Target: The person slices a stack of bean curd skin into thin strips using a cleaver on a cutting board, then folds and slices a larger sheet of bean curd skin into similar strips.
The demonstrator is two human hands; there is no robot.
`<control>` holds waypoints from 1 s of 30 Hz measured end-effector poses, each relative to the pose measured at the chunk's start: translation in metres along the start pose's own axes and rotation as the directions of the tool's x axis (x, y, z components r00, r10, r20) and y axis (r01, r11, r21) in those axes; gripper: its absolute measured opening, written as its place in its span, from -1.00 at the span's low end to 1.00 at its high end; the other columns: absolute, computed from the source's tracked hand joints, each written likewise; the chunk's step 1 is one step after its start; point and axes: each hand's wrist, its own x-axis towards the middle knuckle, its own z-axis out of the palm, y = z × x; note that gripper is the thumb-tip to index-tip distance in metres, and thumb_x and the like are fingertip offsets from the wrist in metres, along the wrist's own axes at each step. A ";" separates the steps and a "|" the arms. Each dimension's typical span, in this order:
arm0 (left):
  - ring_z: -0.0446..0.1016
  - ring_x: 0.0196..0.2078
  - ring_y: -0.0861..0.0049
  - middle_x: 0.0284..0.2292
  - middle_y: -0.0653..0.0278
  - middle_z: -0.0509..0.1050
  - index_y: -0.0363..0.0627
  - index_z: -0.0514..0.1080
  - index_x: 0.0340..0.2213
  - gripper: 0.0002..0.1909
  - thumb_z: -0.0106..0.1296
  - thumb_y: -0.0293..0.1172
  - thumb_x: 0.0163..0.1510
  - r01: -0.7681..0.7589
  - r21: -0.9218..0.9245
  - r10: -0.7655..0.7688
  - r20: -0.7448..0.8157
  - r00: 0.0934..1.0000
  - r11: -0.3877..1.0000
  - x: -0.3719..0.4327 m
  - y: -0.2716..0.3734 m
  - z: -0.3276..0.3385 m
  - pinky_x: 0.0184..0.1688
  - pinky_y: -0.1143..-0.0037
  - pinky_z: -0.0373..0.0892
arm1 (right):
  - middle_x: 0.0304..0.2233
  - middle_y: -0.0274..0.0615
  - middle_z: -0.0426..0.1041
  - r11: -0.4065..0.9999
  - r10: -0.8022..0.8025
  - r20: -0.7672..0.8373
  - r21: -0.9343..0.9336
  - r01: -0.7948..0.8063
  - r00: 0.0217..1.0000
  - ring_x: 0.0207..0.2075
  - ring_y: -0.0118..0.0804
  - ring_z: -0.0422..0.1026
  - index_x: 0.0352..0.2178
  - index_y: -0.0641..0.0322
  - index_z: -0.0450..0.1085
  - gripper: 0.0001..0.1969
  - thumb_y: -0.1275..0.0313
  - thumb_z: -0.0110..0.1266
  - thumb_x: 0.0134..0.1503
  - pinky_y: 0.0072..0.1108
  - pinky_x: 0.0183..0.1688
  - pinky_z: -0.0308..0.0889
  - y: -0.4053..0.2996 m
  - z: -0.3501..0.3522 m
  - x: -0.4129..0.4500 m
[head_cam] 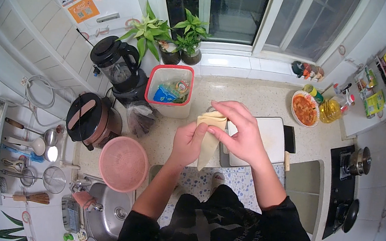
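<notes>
A pale yellow folded sheet (210,137), dough or tofu skin, is held up in front of me. Its top end shows several stacked layers, and its lower end hangs down in a point. My left hand (188,141) grips it from the left, thumb laid across the front. From the right, my right hand (245,131) curves round the upper end, with the thumb tip on the front and the fingers over the top edge. Partly behind the right hand lies a white cutting board (267,142) on the counter.
A red-rimmed bin (167,108) with packets inside stands at the back, beside a blender (117,69). A pink basket (124,164) sits by the sink (105,215). At right are a bowl of red food (305,108), an oil bottle (330,111) and a gas hob (338,189).
</notes>
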 end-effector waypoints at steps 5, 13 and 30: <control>0.51 -0.38 0.70 -0.39 0.30 0.60 -0.28 0.53 -0.10 -0.65 -0.11 -0.26 0.38 -0.008 0.108 0.009 -0.010 1.000 0.994 0.000 0.001 0.002 -0.31 0.58 0.41 | -0.12 -0.16 0.40 0.980 0.145 -0.040 0.144 -0.137 0.989 -0.14 -0.29 0.42 0.02 0.16 0.47 -0.48 0.46 0.39 -0.04 -0.54 -0.17 0.40 -0.003 0.006 -0.002; 0.48 -0.26 0.73 -0.26 0.32 0.60 -0.29 0.51 -0.06 -0.68 -0.10 -0.33 0.37 -0.161 0.185 0.183 -0.106 0.977 0.969 0.004 -0.002 0.003 -0.18 0.60 0.40 | -0.24 -0.22 0.38 0.999 -0.024 -0.097 -0.025 0.022 0.995 -0.31 -0.40 0.42 -0.28 0.23 0.49 -0.73 0.50 0.40 -0.03 -0.62 -0.37 0.38 -0.001 0.013 -0.005; 0.43 -0.37 0.78 -0.41 0.38 0.55 -0.29 0.50 -0.18 -0.76 0.02 -0.32 0.32 -0.050 -0.087 0.045 -0.050 0.998 0.995 0.002 -0.016 0.006 -0.33 0.62 0.37 | -0.36 -0.19 0.45 0.984 0.140 0.060 0.101 -0.146 0.988 -0.47 -0.35 0.45 -0.38 0.31 0.44 -0.88 0.54 0.26 0.07 -0.57 -0.42 0.37 -0.004 -0.005 0.007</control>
